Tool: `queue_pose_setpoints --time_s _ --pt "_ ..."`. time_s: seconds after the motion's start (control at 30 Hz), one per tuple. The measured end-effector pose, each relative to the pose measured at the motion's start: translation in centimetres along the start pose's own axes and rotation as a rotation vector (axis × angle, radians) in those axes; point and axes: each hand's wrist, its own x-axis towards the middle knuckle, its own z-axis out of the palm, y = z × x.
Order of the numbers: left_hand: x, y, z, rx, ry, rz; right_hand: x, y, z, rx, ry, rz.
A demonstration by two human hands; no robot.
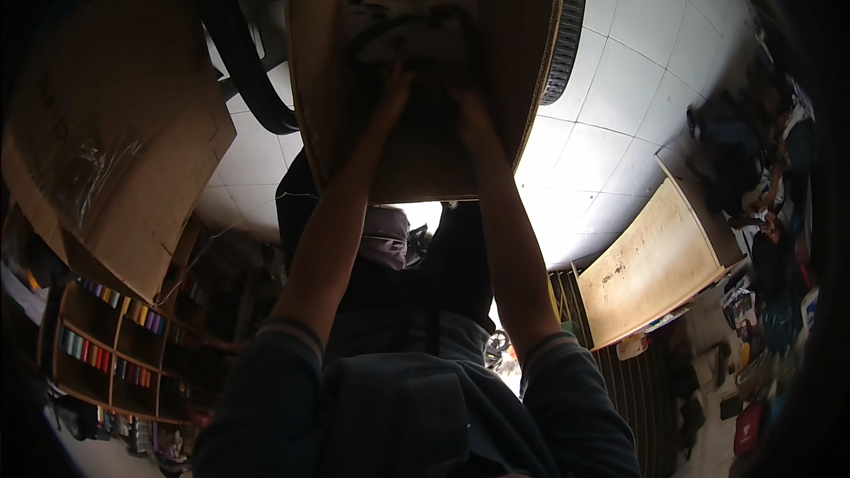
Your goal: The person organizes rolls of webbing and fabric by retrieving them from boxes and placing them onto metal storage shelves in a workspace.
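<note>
White tiles (624, 62) shine at upper right. At upper middle, left hand (396, 88) and right hand (471, 111) reach into a box (421, 184), likely because the dark thing (431, 75) sits deep (I can't tell their grip).

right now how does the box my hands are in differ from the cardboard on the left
The cardboard box shows its open, dark inside, while the left cardboard turns a broad face to view. The left hand and right hand are inside the box; neither touches the left cardboard. Shiny film shows on the left cardboard, none on the box. Both are brown.
</note>
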Motion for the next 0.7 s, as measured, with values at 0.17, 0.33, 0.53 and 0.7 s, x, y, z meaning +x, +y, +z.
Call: queue_pose_setpoints --time_s 0.17,0.33,0.53,0.7 --pt "-1.5 5.2 1.6 0.084 0.039 -0.111 -0.8 -2.0 0.9 -0.247 0.179 -0.138" --pt "-1.3 5.5 0.4 -0.219 -0.087 0.08 -0.8 -2.5 2.1 -0.68 0.19 -0.118" --pt "-1.1 6.8 -1.5 -0.103 0.089 -0.119 2.1 -2.3 2.0 -0.724 0.221 -0.17" --pt "-3.3 10.1 -4.5 -0.259 0.157 -0.195 3.6 -1.4 3.0 -1.494 0.348 -0.347"
